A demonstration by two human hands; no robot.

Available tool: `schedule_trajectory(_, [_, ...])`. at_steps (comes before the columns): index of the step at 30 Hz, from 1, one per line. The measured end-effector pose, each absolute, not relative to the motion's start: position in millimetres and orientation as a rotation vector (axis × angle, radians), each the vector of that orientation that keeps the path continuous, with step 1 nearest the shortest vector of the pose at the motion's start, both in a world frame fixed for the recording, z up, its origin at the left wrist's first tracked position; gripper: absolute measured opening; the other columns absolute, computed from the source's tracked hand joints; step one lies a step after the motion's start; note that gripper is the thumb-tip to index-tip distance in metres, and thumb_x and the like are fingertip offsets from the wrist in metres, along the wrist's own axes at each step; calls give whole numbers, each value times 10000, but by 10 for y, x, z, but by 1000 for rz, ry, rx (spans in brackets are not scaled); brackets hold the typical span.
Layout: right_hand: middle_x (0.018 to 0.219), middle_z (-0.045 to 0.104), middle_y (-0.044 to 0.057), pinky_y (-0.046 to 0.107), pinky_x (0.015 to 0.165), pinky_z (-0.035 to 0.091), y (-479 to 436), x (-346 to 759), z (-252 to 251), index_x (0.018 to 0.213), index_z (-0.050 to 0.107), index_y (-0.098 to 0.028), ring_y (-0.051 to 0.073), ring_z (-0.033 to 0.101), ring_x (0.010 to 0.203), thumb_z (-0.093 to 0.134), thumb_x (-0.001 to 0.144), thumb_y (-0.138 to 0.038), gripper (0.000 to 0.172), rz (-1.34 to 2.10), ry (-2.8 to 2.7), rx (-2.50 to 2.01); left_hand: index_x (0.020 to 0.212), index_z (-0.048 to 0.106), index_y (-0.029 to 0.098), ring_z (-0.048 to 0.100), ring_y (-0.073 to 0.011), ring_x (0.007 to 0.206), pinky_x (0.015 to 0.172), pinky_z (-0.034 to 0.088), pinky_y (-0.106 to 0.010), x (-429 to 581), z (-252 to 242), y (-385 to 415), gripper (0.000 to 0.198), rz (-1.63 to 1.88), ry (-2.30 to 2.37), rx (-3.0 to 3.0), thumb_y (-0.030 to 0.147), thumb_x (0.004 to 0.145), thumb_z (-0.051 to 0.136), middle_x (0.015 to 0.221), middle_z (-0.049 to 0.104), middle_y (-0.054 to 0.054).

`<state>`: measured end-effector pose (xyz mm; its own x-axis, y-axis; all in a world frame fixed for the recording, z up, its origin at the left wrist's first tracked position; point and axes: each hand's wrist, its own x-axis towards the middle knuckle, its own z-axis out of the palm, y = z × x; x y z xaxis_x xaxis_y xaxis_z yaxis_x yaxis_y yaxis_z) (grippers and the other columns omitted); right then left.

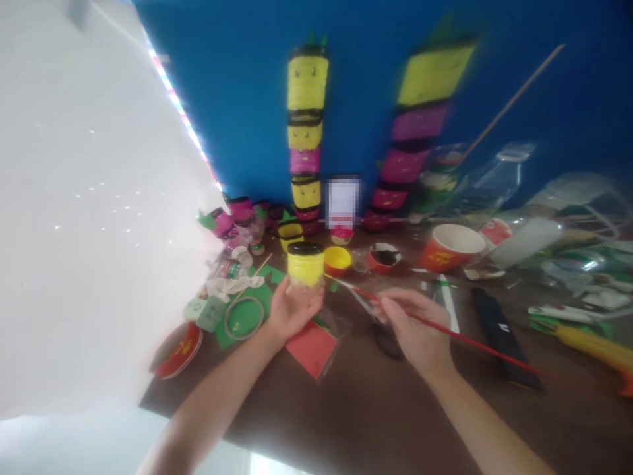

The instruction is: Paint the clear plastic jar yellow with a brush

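Observation:
My left hand (297,309) is closed around the lower part of a small cup-shaped container (305,266), painted yellow with a black rim, and holds it upright above the table. In my right hand (415,323) is a long red-handled paintbrush (459,338), pinched between thumb and fingers. Its tip points left and lies close to the container's lower right side; whether it touches I cannot tell. Behind the container stand a cup of yellow paint (338,259) and a cup with black paint (384,256). Scissors (388,338) lie partly hidden behind my right hand.
Stacked yellow and magenta painted containers (305,135) stand against the blue wall. A red paper cup (452,247), clear plastic bottles (499,175) and a dark pouch-like item (502,333) are on the right. Green sheets (227,335), a red packet (312,348) and a red bowl (179,349) lie left.

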<state>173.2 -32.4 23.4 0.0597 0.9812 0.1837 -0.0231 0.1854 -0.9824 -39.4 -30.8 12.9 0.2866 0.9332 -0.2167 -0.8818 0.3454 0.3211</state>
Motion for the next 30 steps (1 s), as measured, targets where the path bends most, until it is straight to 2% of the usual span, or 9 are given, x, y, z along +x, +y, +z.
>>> schedule_trajectory(11, [638, 683, 26, 207, 491, 551, -470, 1621, 436, 707, 669, -199, 120, 625, 489, 620, 767, -332, 154, 891, -1534, -1038, 1177, 517, 110, 639, -178, 883, 780, 495, -276, -394, 107, -311, 453, 1290, 401, 131, 391, 822, 492, 983, 655, -127])
schedule_trajectory(23, [668, 687, 38, 210, 483, 544, -472, 1627, 410, 717, 663, -205, 137, 642, 539, 591, 789, -358, 184, 824, -1588, -1022, 1200, 511, 124, 633, -179, 885, 814, 476, -289, -383, 113, -299, 488, 1319, 474, 107, 421, 814, 511, 961, 660, -119])
schedule_trajectory(30, [655, 674, 23, 222, 509, 542, -497, 1602, 432, 701, 654, -220, 136, 638, 529, 588, 792, -314, 146, 813, -1633, -978, 1165, 536, 136, 626, -177, 882, 797, 479, -288, -382, 106, -290, 449, 1334, 474, 129, 412, 812, 513, 953, 655, -105])
